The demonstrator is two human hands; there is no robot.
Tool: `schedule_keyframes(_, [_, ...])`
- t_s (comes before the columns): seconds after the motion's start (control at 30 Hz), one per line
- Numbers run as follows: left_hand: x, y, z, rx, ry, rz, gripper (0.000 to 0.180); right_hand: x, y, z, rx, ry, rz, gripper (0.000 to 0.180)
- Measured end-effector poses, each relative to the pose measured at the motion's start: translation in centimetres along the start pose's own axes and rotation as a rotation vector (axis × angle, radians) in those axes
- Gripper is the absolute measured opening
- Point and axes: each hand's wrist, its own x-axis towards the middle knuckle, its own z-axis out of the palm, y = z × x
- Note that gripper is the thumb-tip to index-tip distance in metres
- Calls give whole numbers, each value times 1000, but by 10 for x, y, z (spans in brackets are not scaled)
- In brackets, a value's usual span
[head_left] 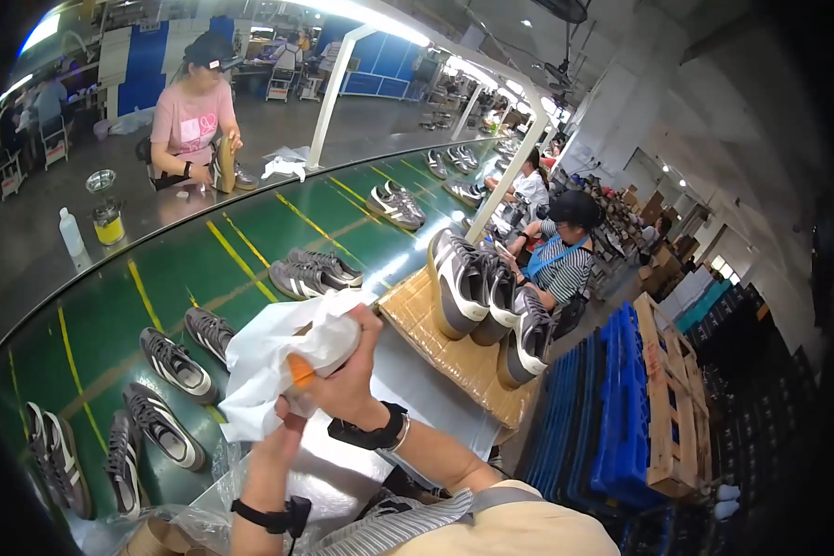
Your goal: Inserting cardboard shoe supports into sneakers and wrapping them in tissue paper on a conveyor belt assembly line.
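Both my hands are at a crumpled white sheet (259,357), thin like tissue paper, over the near edge of the green belt. My right hand (350,375) is closed round its right side. Below it, my left hand (290,428) pinches the sheet's lower edge, its fingers partly hidden. A small orange piece (300,371) shows between the sheet and my right hand; its kind is unclear. Just right of my hands, grey sneakers with white stripes (459,283) stand on a brown cardboard sheet (445,357). A pair of similar sneakers (313,273) lies beyond the white sheet.
The green conveyor belt (278,227) carries several more sneakers (171,366) at the left. Across it, a person in pink (195,120) handles a shoe. A person in stripes (561,264) sits at the right, near blue pallets (621,408) and a wooden pallet (663,398).
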Motion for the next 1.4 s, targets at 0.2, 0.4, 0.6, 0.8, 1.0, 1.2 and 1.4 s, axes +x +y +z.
schedule_keyframes(0.2, [14, 53, 14, 1057, -5, -80, 32, 7, 14, -22, 38, 121, 164, 76])
schedule_keyframes(0.4, [-13, 96, 14, 1318, 545, 700, 4, 44, 18, -45, 90, 254, 228, 64])
schedule_keyframes(0.6, [-68, -32, 22, 1285, -103, 336, 58, 52, 63, -18, 32, 271, 286, 63])
schedule_keyframes(0.8, [8, -21, 23, 34, 225, 159, 38, -4, 13, 6, 20, 75, 237, 74])
schedule_keyframes(1.0, [28, 38, 5, 24, 114, 143, 40, -32, 12, 0, 239, 88, 232, 87])
schedule_keyframes(1.2, [26, 14, -51, 1265, 237, 307, 28, -8, 1, -24, -122, -533, -208, 46])
schedule_keyframes(1.4, [-6, -14, -29, 330, 75, -127, 73, -17, 62, -7, -287, -335, -156, 14])
